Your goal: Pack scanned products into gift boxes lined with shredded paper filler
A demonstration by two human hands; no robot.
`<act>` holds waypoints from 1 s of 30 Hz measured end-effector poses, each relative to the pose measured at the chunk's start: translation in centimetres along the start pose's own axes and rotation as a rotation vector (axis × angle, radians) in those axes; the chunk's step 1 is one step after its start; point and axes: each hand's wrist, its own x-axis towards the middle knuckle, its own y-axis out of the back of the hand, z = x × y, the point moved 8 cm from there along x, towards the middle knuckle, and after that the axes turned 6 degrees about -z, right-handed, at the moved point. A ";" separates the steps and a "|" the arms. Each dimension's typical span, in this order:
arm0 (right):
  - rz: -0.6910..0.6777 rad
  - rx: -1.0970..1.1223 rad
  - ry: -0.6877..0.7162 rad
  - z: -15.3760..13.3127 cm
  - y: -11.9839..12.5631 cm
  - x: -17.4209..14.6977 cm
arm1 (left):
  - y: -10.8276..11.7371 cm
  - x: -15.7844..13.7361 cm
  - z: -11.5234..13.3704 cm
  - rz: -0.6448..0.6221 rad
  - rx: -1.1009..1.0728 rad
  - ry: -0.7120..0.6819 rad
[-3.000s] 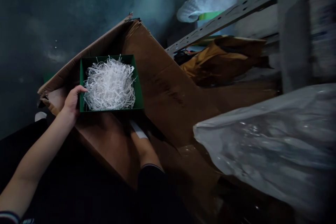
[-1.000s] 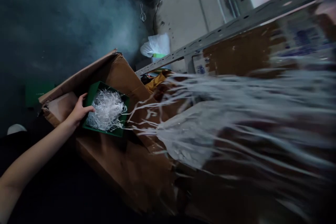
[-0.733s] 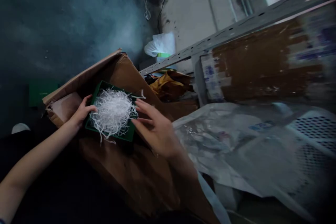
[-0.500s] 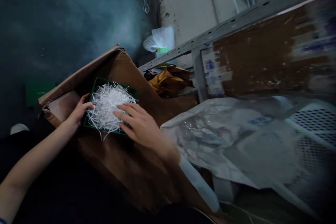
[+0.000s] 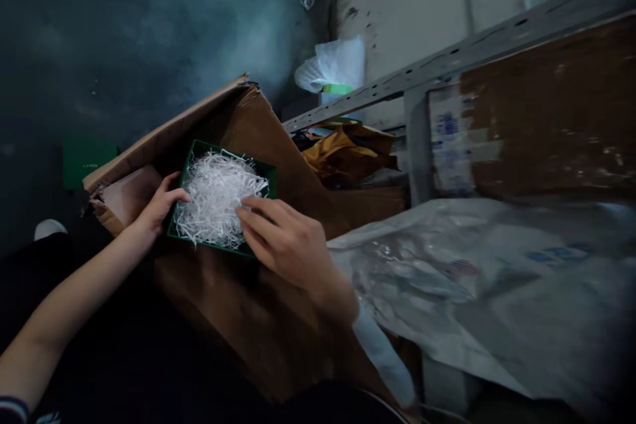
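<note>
The green box sits on a large cardboard carton, left of centre; its floor is hidden under white shredded paper, which heaps above the dark green walls. The left hand grips the box's left wall, thumb over the rim. The right hand lies flat and open on the shreds, covering the near right corner. To the right, a crumpled plastic bag is blurred beside a metal shelf rail.

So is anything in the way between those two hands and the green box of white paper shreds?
Nothing visible. The left hand grips the green box by its left wall, and the right hand rests directly on the shredded paper inside.
</note>
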 end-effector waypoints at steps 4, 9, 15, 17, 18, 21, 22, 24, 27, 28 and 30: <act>-0.158 0.236 0.216 -3.4 -4.5 0.1 | 0.3 0.1 0.4 0.032 -0.016 -0.062; -0.112 0.496 0.155 -3.2 -7.8 0.6 | 0.2 0.3 0.1 0.010 0.002 -0.051; -0.045 0.353 -0.112 2.6 -4.8 -1.9 | 0.3 0.1 0.0 0.012 0.008 -0.020; -0.055 0.125 -0.196 3.5 -3.6 -2.6 | 0.4 0.0 0.0 0.019 0.017 -0.016; -0.042 0.061 -0.224 3.7 -2.9 -2.7 | 0.4 0.0 0.0 0.018 0.020 -0.017; 0.012 0.033 -0.172 2.8 -2.2 -1.1 | 0.5 -0.1 0.1 0.011 0.018 -0.045; -0.020 0.027 -0.143 2.5 -2.9 -0.1 | 0.5 -0.1 0.2 0.007 0.016 -0.061; -0.198 -0.010 -0.150 2.4 -5.7 1.9 | 0.6 -0.1 0.4 -0.011 0.013 -0.094; -0.550 -0.066 -0.242 2.8 -10.3 2.7 | 0.5 -0.1 0.7 -0.036 0.035 -0.133; -0.620 -0.067 -0.255 2.6 -11.1 2.2 | 0.6 -0.2 0.7 -0.031 0.049 -0.136; -0.606 -0.038 -0.232 1.7 -10.6 0.8 | 0.7 -0.3 0.8 -0.013 0.061 -0.130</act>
